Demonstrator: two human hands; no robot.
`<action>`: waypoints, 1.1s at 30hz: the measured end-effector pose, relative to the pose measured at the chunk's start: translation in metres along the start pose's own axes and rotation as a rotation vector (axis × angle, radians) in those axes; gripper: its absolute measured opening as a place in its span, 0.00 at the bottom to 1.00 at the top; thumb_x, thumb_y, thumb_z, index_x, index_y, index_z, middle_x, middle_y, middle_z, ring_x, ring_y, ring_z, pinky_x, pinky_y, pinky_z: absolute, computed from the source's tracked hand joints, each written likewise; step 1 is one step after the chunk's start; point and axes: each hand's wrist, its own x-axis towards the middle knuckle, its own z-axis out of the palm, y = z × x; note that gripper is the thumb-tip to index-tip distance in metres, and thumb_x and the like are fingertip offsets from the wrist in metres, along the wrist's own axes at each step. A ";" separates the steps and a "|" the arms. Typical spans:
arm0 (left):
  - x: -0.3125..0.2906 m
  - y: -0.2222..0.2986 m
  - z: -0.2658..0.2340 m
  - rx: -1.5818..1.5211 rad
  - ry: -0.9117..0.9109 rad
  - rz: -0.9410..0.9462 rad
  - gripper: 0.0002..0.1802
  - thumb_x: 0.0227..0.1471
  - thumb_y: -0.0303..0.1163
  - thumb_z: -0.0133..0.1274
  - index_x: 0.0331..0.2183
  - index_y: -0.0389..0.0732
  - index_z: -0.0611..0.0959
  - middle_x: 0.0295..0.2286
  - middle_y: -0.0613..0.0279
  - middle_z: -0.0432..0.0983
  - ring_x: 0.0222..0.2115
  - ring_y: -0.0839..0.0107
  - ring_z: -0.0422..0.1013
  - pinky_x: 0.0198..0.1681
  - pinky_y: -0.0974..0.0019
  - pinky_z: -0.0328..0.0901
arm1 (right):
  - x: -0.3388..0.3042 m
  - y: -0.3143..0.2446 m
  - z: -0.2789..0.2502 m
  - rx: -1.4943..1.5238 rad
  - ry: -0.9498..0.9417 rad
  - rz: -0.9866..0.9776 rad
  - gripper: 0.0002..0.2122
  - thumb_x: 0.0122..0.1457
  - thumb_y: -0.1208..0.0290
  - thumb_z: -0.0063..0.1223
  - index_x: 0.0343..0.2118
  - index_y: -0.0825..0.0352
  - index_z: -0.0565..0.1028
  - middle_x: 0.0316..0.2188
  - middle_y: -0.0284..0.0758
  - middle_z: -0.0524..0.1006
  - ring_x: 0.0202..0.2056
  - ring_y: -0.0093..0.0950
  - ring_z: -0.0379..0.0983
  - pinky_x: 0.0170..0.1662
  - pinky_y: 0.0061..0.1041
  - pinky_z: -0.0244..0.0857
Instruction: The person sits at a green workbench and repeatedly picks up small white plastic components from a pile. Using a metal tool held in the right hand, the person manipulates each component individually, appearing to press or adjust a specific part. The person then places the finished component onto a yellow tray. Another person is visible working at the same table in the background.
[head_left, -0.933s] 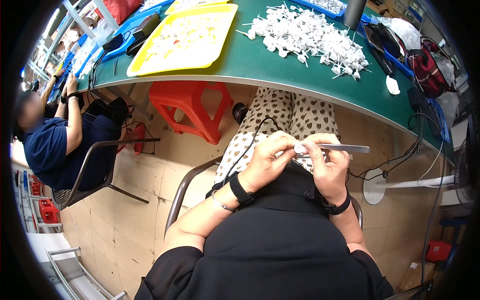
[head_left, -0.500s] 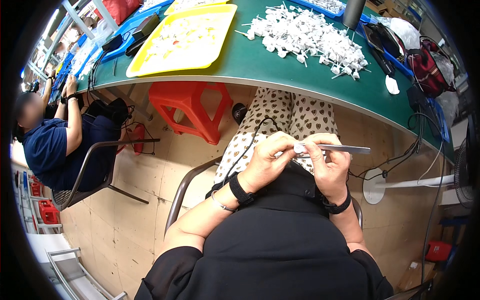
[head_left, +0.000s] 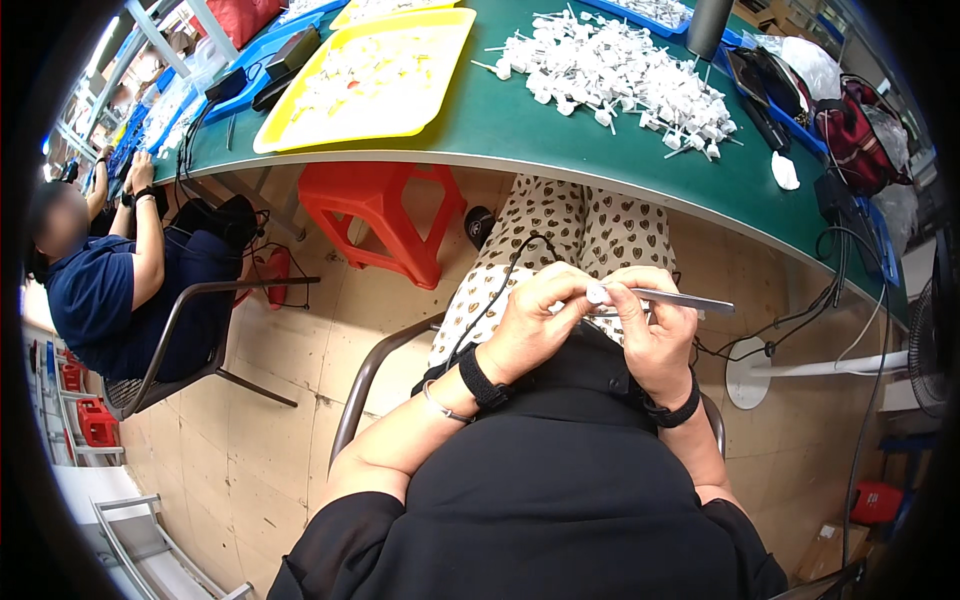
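Above my lap, my left hand [head_left: 543, 308] is closed, pinching a small white plastic piece [head_left: 598, 294] between thumb and fingertips. My right hand [head_left: 660, 325] is closed around a flat silver metal tool [head_left: 702, 302], whose broad end sticks out to the right. The tool's other end lies at the white piece, mostly covered by my fingers. Both hands nearly touch at the fingertips. On the green table [head_left: 480, 120] ahead lies a large heap of white plastic pieces [head_left: 615, 75] with thin stems.
A yellow tray [head_left: 420, 115] holding small pieces stands left of the heap. Under the table is a red stool [head_left: 375, 215]. At the right are a maroon bag [head_left: 860, 135], hanging cables [head_left: 835, 265] and a fan [head_left: 925, 330]. A seated co-worker [head_left: 130, 290] is at the left.
The outer end of the metal tool has shifted slightly left and tipped downward. My right hand has turned a little with it; my left hand keeps its grip.
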 end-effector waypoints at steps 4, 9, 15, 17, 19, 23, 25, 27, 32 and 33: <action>0.000 0.003 -0.001 -0.008 -0.018 -0.027 0.06 0.53 0.18 0.59 0.35 0.36 0.84 0.31 0.60 0.79 0.32 0.68 0.76 0.36 0.68 0.70 | 0.001 -0.001 -0.001 -0.059 -0.008 -0.021 0.02 0.60 0.79 0.59 0.34 0.69 0.77 0.28 0.36 0.79 0.27 0.29 0.78 0.31 0.26 0.70; -0.001 0.000 -0.001 0.001 -0.027 -0.014 0.06 0.54 0.19 0.59 0.36 0.35 0.84 0.32 0.59 0.79 0.32 0.68 0.75 0.36 0.68 0.69 | 0.005 -0.003 -0.004 -0.087 -0.077 -0.050 0.02 0.60 0.79 0.59 0.34 0.68 0.77 0.27 0.35 0.80 0.28 0.28 0.78 0.32 0.26 0.70; -0.001 -0.002 -0.003 -0.003 -0.042 0.000 0.05 0.56 0.21 0.59 0.37 0.34 0.84 0.34 0.58 0.79 0.34 0.70 0.75 0.37 0.69 0.71 | 0.005 -0.006 -0.007 -0.041 -0.100 -0.018 0.02 0.61 0.78 0.59 0.35 0.69 0.77 0.29 0.35 0.80 0.30 0.26 0.79 0.35 0.23 0.71; 0.000 -0.003 -0.005 -0.072 -0.020 -0.021 0.04 0.57 0.21 0.58 0.37 0.35 0.84 0.35 0.59 0.79 0.36 0.71 0.76 0.38 0.70 0.72 | 0.003 -0.007 -0.006 0.119 -0.035 0.065 0.03 0.61 0.78 0.59 0.37 0.70 0.77 0.31 0.35 0.80 0.32 0.24 0.79 0.37 0.22 0.72; 0.000 -0.003 -0.004 -0.159 -0.036 -0.079 0.05 0.58 0.21 0.57 0.38 0.34 0.84 0.37 0.59 0.79 0.37 0.72 0.76 0.38 0.71 0.73 | -0.001 -0.007 -0.004 0.321 0.075 0.165 0.04 0.62 0.78 0.58 0.38 0.71 0.77 0.34 0.36 0.80 0.34 0.23 0.79 0.38 0.21 0.72; -0.002 -0.008 -0.003 -0.241 -0.050 -0.104 0.05 0.59 0.21 0.56 0.39 0.34 0.84 0.40 0.57 0.79 0.38 0.72 0.77 0.38 0.72 0.74 | 0.000 0.003 -0.009 0.498 0.143 0.221 0.07 0.66 0.77 0.53 0.43 0.73 0.74 0.40 0.38 0.79 0.40 0.23 0.77 0.46 0.22 0.71; -0.002 -0.006 -0.002 -0.270 -0.032 -0.126 0.06 0.59 0.22 0.57 0.39 0.34 0.84 0.41 0.56 0.77 0.38 0.72 0.77 0.39 0.72 0.75 | -0.001 0.013 -0.010 0.484 0.150 0.194 0.06 0.67 0.76 0.49 0.43 0.73 0.74 0.40 0.38 0.79 0.42 0.23 0.77 0.48 0.22 0.70; 0.000 -0.003 -0.003 -0.294 -0.015 -0.152 0.06 0.59 0.22 0.57 0.39 0.34 0.85 0.42 0.57 0.76 0.37 0.73 0.77 0.39 0.72 0.74 | -0.001 0.021 -0.007 0.490 0.142 0.181 0.07 0.68 0.76 0.47 0.43 0.72 0.74 0.41 0.38 0.79 0.42 0.23 0.76 0.48 0.22 0.70; -0.001 -0.001 -0.002 -0.284 0.053 -0.175 0.06 0.56 0.26 0.62 0.37 0.41 0.87 0.32 0.69 0.69 0.30 0.79 0.69 0.32 0.75 0.65 | -0.003 0.018 0.002 0.522 0.052 0.380 0.08 0.69 0.75 0.46 0.44 0.72 0.76 0.41 0.35 0.80 0.40 0.19 0.75 0.47 0.20 0.68; -0.001 -0.003 -0.001 -0.278 0.056 -0.164 0.06 0.55 0.26 0.62 0.37 0.41 0.87 0.31 0.69 0.68 0.29 0.80 0.67 0.31 0.75 0.63 | -0.005 0.019 0.003 0.507 -0.005 0.388 0.09 0.69 0.75 0.46 0.45 0.71 0.76 0.41 0.34 0.80 0.40 0.18 0.74 0.46 0.20 0.68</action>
